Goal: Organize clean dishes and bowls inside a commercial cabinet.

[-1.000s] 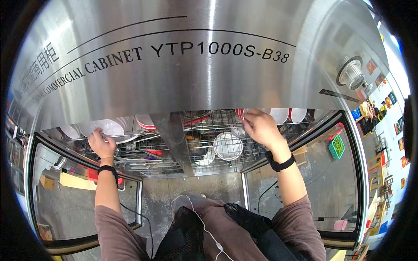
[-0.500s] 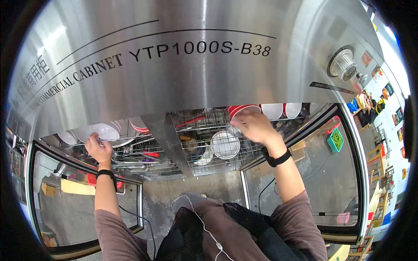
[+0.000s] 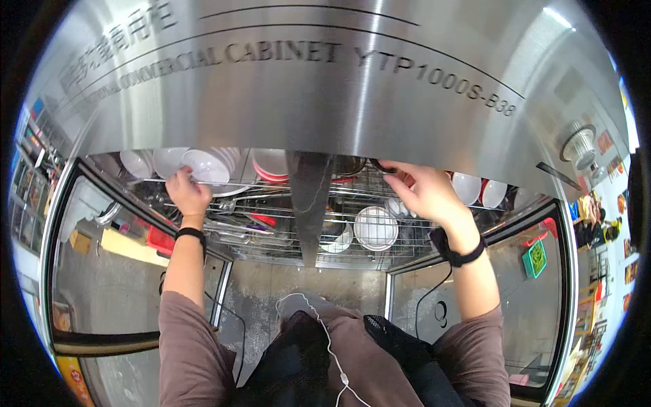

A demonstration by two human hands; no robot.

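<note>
My left hand [image 3: 188, 192] is curled at the near rim of a stack of white bowls [image 3: 209, 167] lying on their sides on the upper wire shelf. My right hand [image 3: 428, 194] reaches in under the cabinet's steel front, its fingertips closed at a small dark edge [image 3: 385, 167]; most of that item is hidden. Just right of this hand are a white bowl [image 3: 466, 188] and a red-and-white bowl [image 3: 494, 193]. Another red-rimmed bowl [image 3: 271, 163] sits left of the middle post.
The steel cabinet front [image 3: 291, 102] overhangs the shelves. A vertical post [image 3: 310, 210] divides them. Round white plates [image 3: 376, 228] stand on the lower rack, with red-handled utensils [image 3: 261, 221] to the left. Glass doors hang open on both sides; a green basket [image 3: 534, 259] shows beyond the right one.
My right hand has left the red-and-white bowls and moved left to the dark item. My left hand stays at the white bowl stack. The view has shifted left.
</note>
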